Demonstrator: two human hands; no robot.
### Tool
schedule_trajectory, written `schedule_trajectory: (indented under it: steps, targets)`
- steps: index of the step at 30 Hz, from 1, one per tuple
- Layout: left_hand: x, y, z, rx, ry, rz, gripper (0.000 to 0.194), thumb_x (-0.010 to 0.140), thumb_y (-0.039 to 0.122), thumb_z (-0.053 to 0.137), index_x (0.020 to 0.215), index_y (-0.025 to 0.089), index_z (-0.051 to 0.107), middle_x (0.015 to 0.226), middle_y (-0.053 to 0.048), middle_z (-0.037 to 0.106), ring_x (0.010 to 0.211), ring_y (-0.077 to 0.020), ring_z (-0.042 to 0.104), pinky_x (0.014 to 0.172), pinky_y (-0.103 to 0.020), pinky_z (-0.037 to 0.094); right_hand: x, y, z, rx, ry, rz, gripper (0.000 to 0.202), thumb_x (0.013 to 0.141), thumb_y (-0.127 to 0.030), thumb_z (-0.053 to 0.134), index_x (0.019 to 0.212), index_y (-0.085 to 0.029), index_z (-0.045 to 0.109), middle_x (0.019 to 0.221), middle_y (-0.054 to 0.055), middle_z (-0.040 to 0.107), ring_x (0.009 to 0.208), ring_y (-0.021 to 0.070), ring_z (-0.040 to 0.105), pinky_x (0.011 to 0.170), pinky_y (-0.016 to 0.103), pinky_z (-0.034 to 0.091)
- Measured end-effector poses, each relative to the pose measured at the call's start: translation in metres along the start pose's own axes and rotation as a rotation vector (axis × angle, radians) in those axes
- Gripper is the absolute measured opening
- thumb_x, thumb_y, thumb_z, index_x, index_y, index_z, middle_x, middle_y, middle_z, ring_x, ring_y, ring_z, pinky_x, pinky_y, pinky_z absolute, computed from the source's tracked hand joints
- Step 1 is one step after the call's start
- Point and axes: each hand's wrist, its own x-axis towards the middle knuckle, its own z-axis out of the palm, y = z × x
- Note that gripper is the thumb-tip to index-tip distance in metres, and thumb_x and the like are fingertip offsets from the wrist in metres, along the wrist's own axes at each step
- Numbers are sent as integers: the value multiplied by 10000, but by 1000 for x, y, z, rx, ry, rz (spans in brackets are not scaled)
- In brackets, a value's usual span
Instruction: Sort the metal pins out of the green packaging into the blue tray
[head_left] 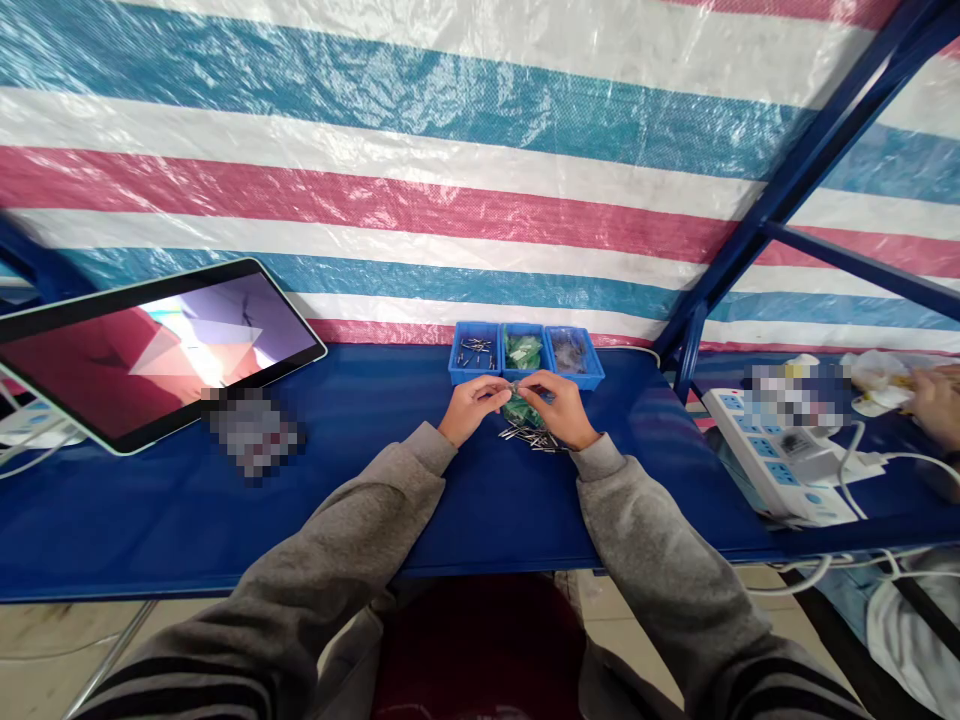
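My left hand (474, 408) and my right hand (559, 408) meet above the blue table, fingertips pinched together at a small item too tiny to name. Just beneath them lies a green plastic bag or bundle (519, 411), partly hidden by the fingers. Several thin metal pins (534, 438) are scattered beside it, near my right hand. Behind the hands stand three blue bins in a row: the left bin (454, 366) holds metal pins, the middle one (523, 329) green pieces, the right one (596, 378) greyish small parts.
At the left a tablet-like screen (202, 350) leans beside a blurred packet (257, 435). White power strips (772, 460) with cables lie at the right, where another person's hand (937, 405) shows. A striped sheet (480, 200) hangs behind the blue table (360, 400).
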Motion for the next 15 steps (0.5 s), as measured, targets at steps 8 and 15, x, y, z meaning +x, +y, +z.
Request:
schedule_trajectory:
  steps: [8, 15]
  targets:
    - [0, 0, -1, -169, -38, -165, 396, 656, 459, 805, 787, 118, 652, 672, -30, 667, 576, -132, 598, 553, -261, 473, -2, -2, 0, 112, -43, 13, 315, 949, -314, 461, 1208, -248, 627, 1055, 83, 652, 803, 180, 654, 715, 352, 573]
    - [-2, 3, -1, -199, -108, -261, 399, 694, 482, 780, 789, 119, 643, 647, -24, 630, 536, -110, 579, 494, -226, 442, 1, -3, -2, -33, -19, -128, 180, 918, -336, 554, 936, -231, 698, 1131, 99, 607, 1024, 228, 615, 876, 404, 534]
